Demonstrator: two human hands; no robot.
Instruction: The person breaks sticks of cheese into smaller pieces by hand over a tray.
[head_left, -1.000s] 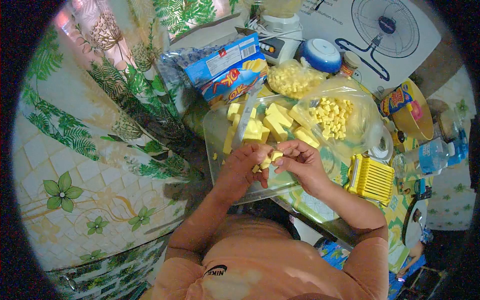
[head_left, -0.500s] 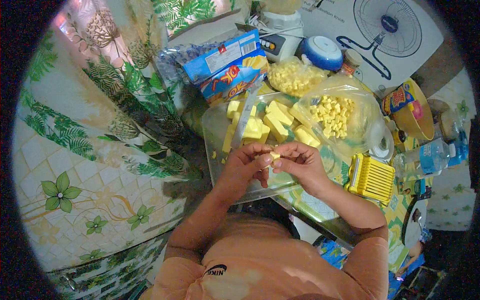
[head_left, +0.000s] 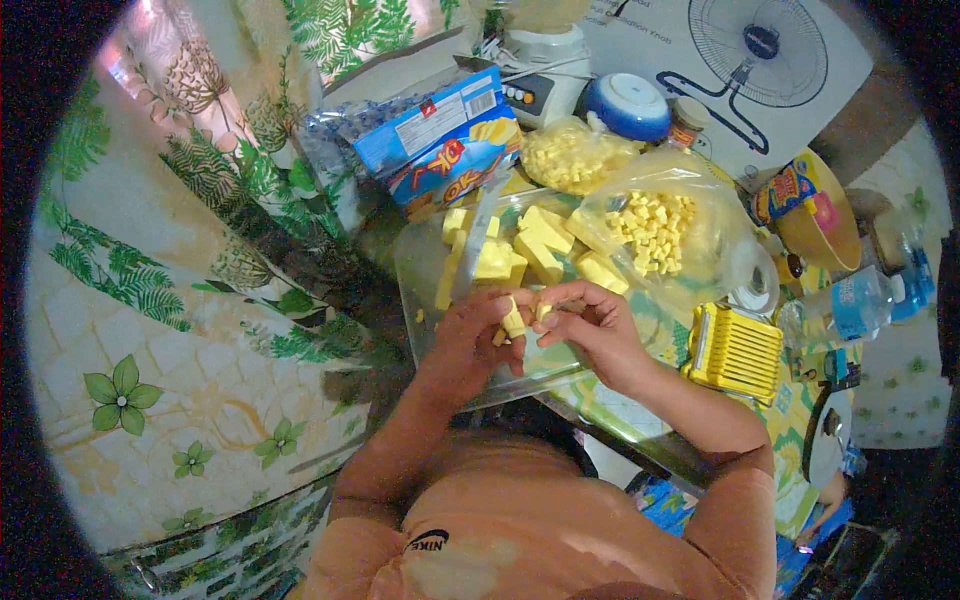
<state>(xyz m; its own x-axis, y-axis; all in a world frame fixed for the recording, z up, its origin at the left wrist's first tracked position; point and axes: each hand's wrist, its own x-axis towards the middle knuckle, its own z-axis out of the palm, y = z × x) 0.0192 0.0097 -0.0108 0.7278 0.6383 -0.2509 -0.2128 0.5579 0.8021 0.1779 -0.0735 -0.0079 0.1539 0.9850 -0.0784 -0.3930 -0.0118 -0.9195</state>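
Over the near edge of a clear plastic tray, my left hand is closed on pale yellow cheese sticks. My right hand pinches a smaller yellow cheese piece just beside them. Larger cheese blocks lie in the tray beyond my fingers. A knife rests among the blocks, its blade pointing away; the handle end is hidden near my left hand. To the right, an open clear bag holds many small cheese cubes.
A yellow slicer sits right of my right forearm. Behind the tray stand a blue box, another bag of cubes, a blender base and a blue bowl. A water bottle and tape roll are at right.
My hands have drawn slightly apart, and the cheese between them now shows as separate pieces, sticks in the left and a small piece in the right. The view has shifted slightly.
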